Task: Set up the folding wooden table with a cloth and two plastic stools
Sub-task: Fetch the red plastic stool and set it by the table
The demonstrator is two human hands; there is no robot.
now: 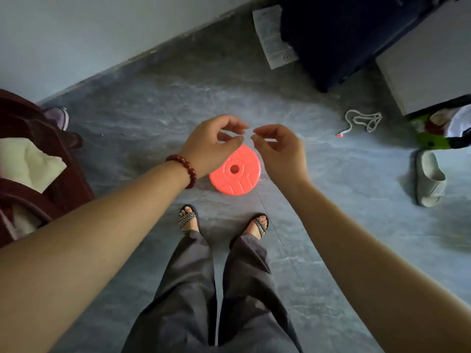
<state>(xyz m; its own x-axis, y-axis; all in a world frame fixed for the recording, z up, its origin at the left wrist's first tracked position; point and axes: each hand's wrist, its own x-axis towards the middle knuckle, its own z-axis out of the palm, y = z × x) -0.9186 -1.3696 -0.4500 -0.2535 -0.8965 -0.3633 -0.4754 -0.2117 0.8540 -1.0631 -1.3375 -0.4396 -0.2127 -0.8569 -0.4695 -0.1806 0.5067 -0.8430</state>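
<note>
A round pink plastic stool [235, 174], collapsed flat with a hole in its middle, lies on the grey floor just ahead of my feet. My left hand [211, 146], with a red bead bracelet on the wrist, hovers above its left edge with loosely curled fingers and holds nothing. My right hand [279, 149] hangs above the stool's right side, fingers also loosely curled and empty. The fingertips of both hands nearly meet in the air. No folding table or second stool is in view.
A dark red chair [38, 159] with a pale cloth [28, 161] on it stands at the left. A dark suitcase [344, 34] with a paper tag sits at the back right, beside a white box [430, 62]. A white cord [362, 121] and a grey slipper [430, 179] lie on the floor to the right.
</note>
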